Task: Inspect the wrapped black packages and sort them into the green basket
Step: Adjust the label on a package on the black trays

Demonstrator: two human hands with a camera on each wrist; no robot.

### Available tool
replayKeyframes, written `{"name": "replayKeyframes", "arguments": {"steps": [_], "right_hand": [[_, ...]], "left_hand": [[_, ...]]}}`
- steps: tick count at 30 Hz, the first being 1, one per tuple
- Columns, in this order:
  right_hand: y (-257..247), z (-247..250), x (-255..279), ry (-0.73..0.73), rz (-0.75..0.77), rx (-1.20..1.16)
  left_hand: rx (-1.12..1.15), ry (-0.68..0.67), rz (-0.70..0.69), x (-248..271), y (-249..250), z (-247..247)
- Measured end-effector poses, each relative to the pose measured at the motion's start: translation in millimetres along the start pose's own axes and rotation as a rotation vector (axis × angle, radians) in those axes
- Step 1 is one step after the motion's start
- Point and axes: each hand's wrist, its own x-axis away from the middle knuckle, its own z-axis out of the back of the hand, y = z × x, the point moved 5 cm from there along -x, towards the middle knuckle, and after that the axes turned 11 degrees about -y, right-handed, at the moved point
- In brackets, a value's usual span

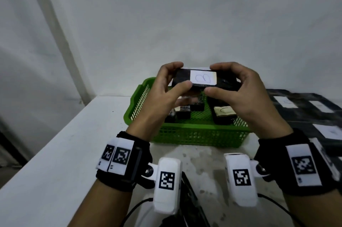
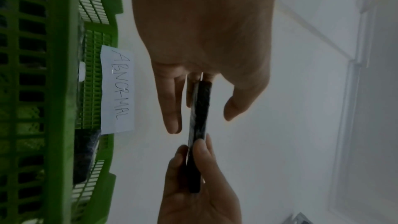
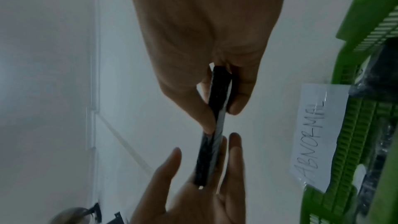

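Observation:
Both hands hold one black wrapped package [image 1: 228,83] level above the green basket [image 1: 187,135]. Its white label [image 1: 203,78] faces up and carries a hand-drawn loop. My left hand [image 1: 181,75] pinches the left end between thumb and fingers. My right hand [image 1: 212,79] pinches the right end the same way. In the left wrist view the package [image 2: 200,108] shows edge-on, and so does the package [image 3: 216,91] in the right wrist view. Inside the basket lie other black packages [image 1: 224,114], one with a cream label.
A paper tag reading ABNORMAL [image 2: 117,89] is fixed to the basket's far wall. More labelled black packages [image 1: 314,108] lie in rows on the table to the right. The white table [image 1: 55,152] ends at the left; a plain wall stands behind.

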Motion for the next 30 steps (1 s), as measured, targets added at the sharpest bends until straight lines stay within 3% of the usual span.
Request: {"name": "replayKeyframes", "arguments": {"steps": [3,7,12,15,19,23,30], "right_hand": [[-2,3,2,-0.022,-0.009,-0.035],[5,2,3,-0.072,-0.180,-0.471],[0,13,6,0.000,-0.099,-0.341],[-5,16,5,-0.028,-0.071,-0.425],[-12,13,5,-0.086,0.024,-0.370],[-5,4,4,-0.146,-0.081,-0.486],[-3,1,3,-0.047,-0.032,-0.301]], "left_hand": [[-0.001,0.011,-0.012,-4,1,-7],[-0.064,-0.011,-0.060,-6,1,-14],[-0.195,-0.049,-0.072,-5,9,-19],[-0.231,-0.083,-0.093,-2,20,-20],[-0.217,-0.077,-0.007,2,22,-20],[-0.181,-0.031,-0.048,-1,19,-11],[-0.197,-0.060,-0.061,-5,9,-14]]}}
